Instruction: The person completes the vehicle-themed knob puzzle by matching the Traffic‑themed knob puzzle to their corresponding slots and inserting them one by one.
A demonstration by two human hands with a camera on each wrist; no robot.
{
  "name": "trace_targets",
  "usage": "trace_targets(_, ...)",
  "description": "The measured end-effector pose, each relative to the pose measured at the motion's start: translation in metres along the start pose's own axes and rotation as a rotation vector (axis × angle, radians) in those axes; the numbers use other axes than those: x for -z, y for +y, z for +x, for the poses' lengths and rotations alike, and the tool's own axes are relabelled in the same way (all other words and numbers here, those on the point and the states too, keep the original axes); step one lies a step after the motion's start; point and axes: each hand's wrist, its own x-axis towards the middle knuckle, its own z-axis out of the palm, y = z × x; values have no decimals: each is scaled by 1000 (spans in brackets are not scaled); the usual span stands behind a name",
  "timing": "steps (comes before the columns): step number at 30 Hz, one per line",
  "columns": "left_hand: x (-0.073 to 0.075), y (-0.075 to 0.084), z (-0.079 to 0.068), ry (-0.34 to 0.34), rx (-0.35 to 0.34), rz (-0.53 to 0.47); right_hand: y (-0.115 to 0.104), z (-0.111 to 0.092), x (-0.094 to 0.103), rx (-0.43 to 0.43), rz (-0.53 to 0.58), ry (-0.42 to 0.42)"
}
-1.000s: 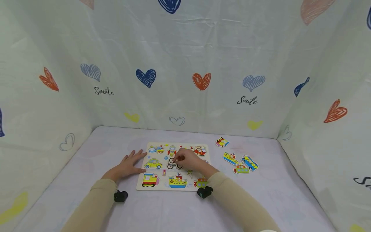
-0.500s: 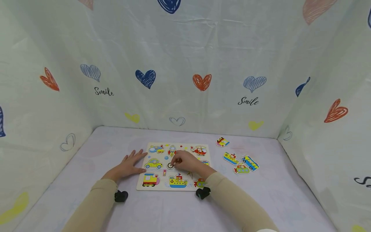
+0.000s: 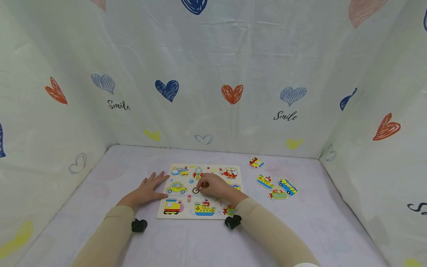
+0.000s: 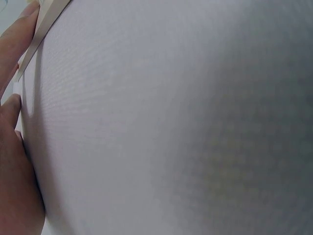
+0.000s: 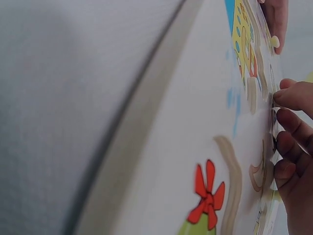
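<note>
A wooden puzzle board (image 3: 210, 217) printed with vehicles lies on the table. My left hand (image 3: 146, 191) is spread at its left edge, fingertips and thumb touching the board. In the left wrist view, part of my left hand (image 4: 17, 181) shows beside the board's edge (image 4: 46, 22). Over the board's middle, my right hand (image 3: 215, 186) has curled fingers and pinches a bicycle puzzle piece (image 3: 195, 190); only one wheel shows, the rest hidden under the hand. In the right wrist view, the fingers of my right hand (image 5: 298, 142) are low against the board, and the piece appears edge-on.
Right of the board lie loose pieces: a train (image 3: 256, 163), a ship (image 3: 265, 181), a bus (image 3: 287, 187) and a submarine (image 3: 277, 193). The last three lie close together. A white cloth with printed hearts hangs behind the table.
My right hand has come slightly lower and covers more of the bicycle piece, which earlier showed both wheels. Over the last half second it barely moves. The left hand stays in place.
</note>
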Motion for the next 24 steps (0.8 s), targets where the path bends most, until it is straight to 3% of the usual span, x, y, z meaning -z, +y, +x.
trace_targets(11, 1, 4, -3, -11, -3, -7, 5, -8, 1, -44, 133, 17)
trace_targets(18, 0, 3, -5, -18, -13, -16, 7, -19, 13, -106, 184, 103)
trace_targets(24, 0, 1, -5, -12, -16, -11, 18, -32, 30, -93, 231, 180)
